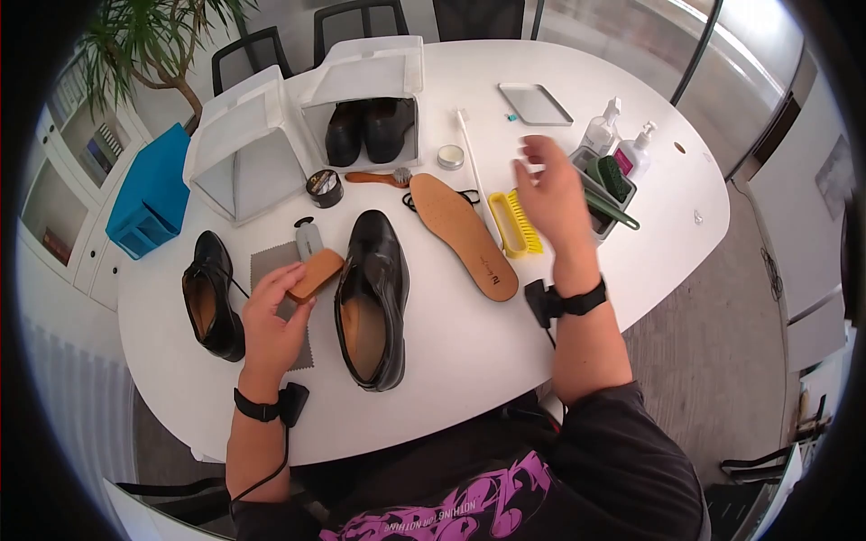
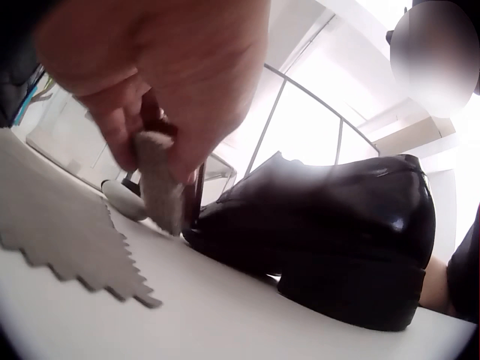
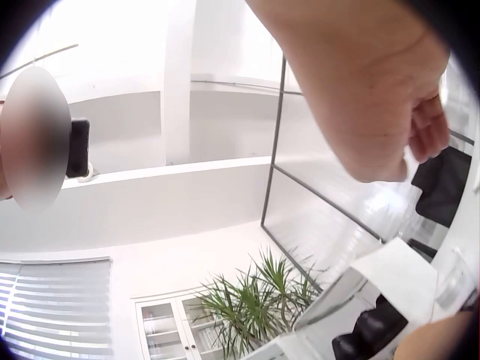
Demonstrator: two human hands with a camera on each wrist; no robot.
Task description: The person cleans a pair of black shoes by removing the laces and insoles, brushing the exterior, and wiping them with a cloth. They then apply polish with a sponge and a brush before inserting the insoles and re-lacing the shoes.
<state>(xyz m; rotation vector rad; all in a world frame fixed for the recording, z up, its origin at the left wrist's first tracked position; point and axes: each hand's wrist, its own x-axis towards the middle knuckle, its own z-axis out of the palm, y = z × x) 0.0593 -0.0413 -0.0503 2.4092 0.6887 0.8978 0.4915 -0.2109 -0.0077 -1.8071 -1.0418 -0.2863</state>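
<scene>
The left hand (image 1: 275, 325) pinches a small wooden-backed brush (image 1: 316, 276) between thumb and fingers, over a grey cloth (image 1: 269, 263). In the left wrist view the brush's pale bristles (image 2: 160, 184) face down near the table. Just right of that hand stands a black leather shoe (image 1: 372, 298), its tan lining showing. The right hand (image 1: 552, 194) is raised above the yellow brush (image 1: 512, 225), holding nothing, its fingers loosely bent. A brown insole (image 1: 462, 236) lies between the shoe and that hand. In the right wrist view the hand (image 3: 375, 97) is empty.
Another black shoe (image 1: 209, 293) stands at the left. Behind are a polish tin (image 1: 325, 188), a wooden-handled brush (image 1: 374, 178), an open tin (image 1: 450, 157), and clear boxes (image 1: 248, 171), one holding black shoes (image 1: 368, 132). Pump bottles (image 1: 639, 149) and a caddy (image 1: 622, 209) stand at the right.
</scene>
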